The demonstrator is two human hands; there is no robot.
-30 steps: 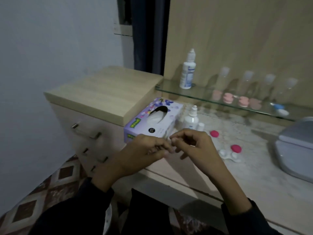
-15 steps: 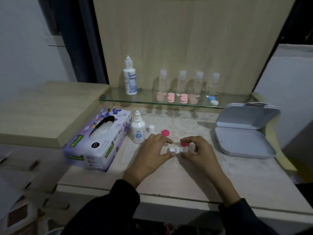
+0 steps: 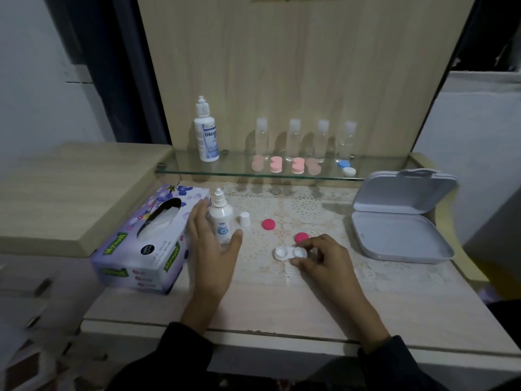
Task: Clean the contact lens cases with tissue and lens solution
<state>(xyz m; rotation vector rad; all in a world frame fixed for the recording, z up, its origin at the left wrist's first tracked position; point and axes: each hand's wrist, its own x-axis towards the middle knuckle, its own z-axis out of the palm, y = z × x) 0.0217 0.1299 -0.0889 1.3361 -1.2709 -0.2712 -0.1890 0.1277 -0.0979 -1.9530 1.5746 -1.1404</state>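
Observation:
A white contact lens case (image 3: 288, 253) with two open wells lies on the counter, and my right hand (image 3: 324, 258) pinches its right well. Two pink caps (image 3: 268, 224) (image 3: 302, 237) lie loose behind it. My left hand (image 3: 210, 241) is spread open around a small white solution bottle (image 3: 221, 218) without closing on it. The bottle's white cap (image 3: 244, 219) stands just right of it. A purple tissue box (image 3: 146, 241) sits left of the hand.
An open grey case (image 3: 400, 221) lies at the right. On the glass shelf (image 3: 225, 172) stand a large solution bottle (image 3: 206, 131), several clear bottles (image 3: 293, 138), pink lens cases (image 3: 284, 165) and a blue and white one (image 3: 346, 167). A wooden top (image 3: 70, 187) is at the left.
My left hand let go of the lens case and moved left to the small solution bottle. My right hand stays on the case. The view settled over the counter.

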